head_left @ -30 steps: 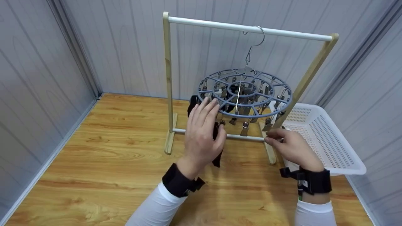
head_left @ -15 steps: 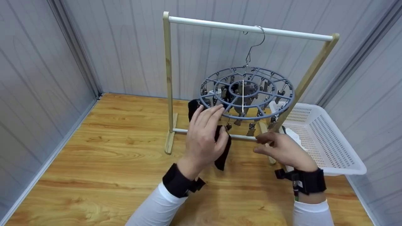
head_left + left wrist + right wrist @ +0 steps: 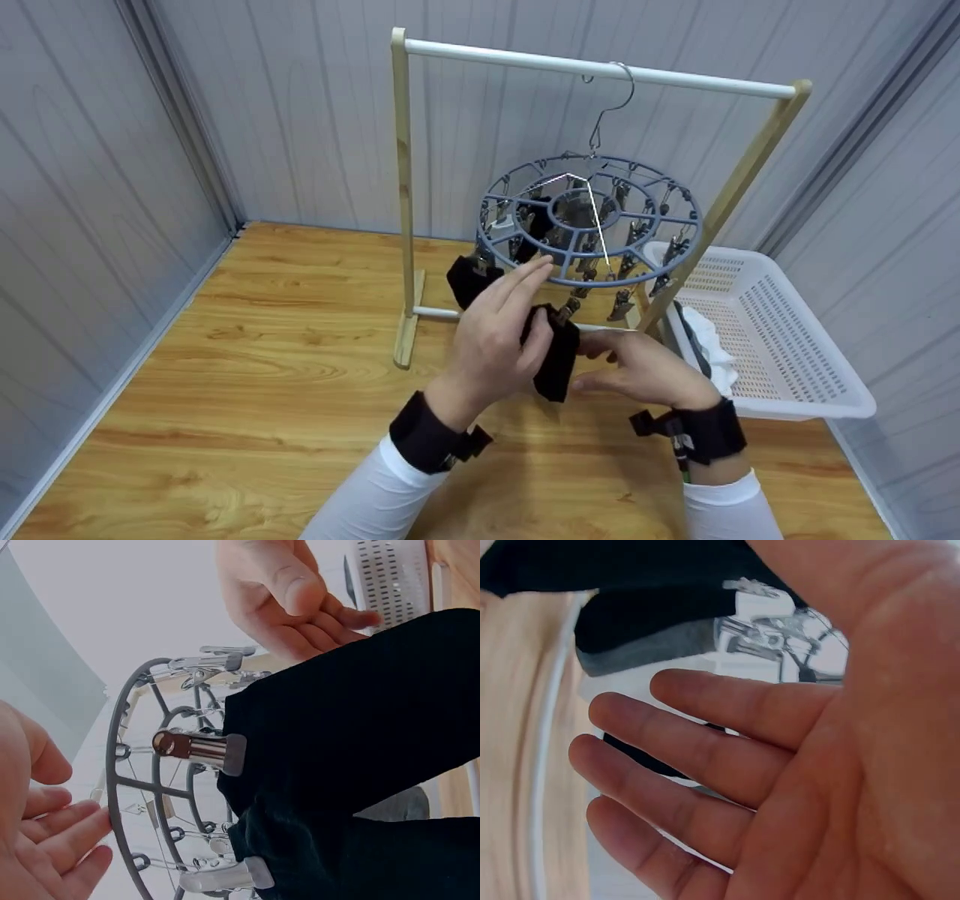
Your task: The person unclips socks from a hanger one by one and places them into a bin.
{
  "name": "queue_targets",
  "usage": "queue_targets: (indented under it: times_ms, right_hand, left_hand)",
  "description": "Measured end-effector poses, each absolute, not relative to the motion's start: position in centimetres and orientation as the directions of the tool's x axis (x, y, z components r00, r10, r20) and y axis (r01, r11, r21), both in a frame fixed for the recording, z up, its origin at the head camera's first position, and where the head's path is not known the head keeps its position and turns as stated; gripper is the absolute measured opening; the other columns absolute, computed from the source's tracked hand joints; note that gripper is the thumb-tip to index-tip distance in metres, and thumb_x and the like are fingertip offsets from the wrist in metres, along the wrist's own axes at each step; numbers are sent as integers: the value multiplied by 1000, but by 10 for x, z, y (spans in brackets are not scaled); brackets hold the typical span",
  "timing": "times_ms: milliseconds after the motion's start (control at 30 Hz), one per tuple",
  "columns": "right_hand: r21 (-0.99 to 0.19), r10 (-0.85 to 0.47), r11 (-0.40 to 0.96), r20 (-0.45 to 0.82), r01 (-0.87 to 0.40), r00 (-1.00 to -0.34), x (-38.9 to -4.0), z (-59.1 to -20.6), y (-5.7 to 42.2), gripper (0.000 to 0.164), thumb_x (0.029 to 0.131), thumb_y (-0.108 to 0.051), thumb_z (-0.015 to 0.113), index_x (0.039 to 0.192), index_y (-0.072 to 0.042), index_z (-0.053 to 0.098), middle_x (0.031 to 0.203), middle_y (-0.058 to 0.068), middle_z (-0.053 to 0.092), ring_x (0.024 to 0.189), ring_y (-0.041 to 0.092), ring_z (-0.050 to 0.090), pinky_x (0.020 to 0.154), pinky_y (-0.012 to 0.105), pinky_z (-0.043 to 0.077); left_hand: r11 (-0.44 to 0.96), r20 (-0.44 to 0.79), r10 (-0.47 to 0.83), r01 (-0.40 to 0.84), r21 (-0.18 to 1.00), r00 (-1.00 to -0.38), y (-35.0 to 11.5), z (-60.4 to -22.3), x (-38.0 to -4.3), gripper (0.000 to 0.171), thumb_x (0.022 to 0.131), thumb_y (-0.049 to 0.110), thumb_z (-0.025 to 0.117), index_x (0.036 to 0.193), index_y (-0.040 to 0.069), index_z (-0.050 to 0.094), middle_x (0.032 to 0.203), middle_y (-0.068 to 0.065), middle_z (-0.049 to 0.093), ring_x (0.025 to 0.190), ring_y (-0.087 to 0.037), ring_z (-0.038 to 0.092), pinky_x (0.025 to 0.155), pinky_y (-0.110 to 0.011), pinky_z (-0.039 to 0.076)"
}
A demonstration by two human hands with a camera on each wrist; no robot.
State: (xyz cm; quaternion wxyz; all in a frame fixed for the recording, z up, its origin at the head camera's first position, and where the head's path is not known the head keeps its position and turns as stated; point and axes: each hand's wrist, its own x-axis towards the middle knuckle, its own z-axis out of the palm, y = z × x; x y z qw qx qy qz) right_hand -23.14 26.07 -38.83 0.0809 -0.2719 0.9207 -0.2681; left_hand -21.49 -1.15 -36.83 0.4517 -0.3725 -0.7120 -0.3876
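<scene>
A round blue-grey clip hanger (image 3: 596, 283) hangs by its metal hook, with metal clips all round. Clips hold black sock-like cloth (image 3: 556, 367) at its near side, and another black piece (image 3: 472, 281) hangs further left. In the left wrist view two clips (image 3: 202, 751) grip the cloth's upper edge. My left hand (image 3: 491, 337) has its fingers extended, fingertips right at the ring's near rim. My right hand (image 3: 637, 367) is just right of the hanging cloth; the right wrist view shows its fingers (image 3: 697, 750) spread and holding nothing.
The hanger's hook sits on the white top bar (image 3: 510, 57) of a wooden-legged rack. Behind my right hand stands a white perforated basket (image 3: 817, 337), a white cloth (image 3: 709, 345) at its left side. Panelled walls enclose the wooden table (image 3: 247, 390).
The hanger has turned, carrying the black cloth at the near side rightward and into fuller view. My right hand has moved left toward it; my left hand has barely shifted.
</scene>
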Motion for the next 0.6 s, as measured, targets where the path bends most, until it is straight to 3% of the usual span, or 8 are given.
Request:
queue_targets:
  times_ms: [133,400,600]
  right_hand:
    - [-576,-562,680,-11,-454,-827,-233,-392,255,56,98,-54,84,147,-30,72,135,-9,76,123,22,73,105,56,58]
    - [-578,-534,697,-23,-424,-845,-234,-395,249,39,99,-58,80,126,-30,78,121,-11,78,114,18,73,100,54,59]
    - [-611,-527,673,0,-417,-850,-235,-396,244,27,105,-49,77,119,-26,79,106,-10,78,91,14,72,81,40,60]
  left_hand:
    - [421,938,183,886,195,-293,-13,-367,-214,53,93,-5,71,145,-11,63,152,-23,65,140,-31,66,119,-36,51]
    - [471,946,157,863,180,-283,-16,-366,-217,49,95,0,69,144,-7,67,148,-23,68,139,-34,65,122,-44,48]
    - [485,942,164,855,183,-294,-15,-367,-217,46,95,1,70,141,-6,69,147,-19,69,138,-33,66,124,-44,46]
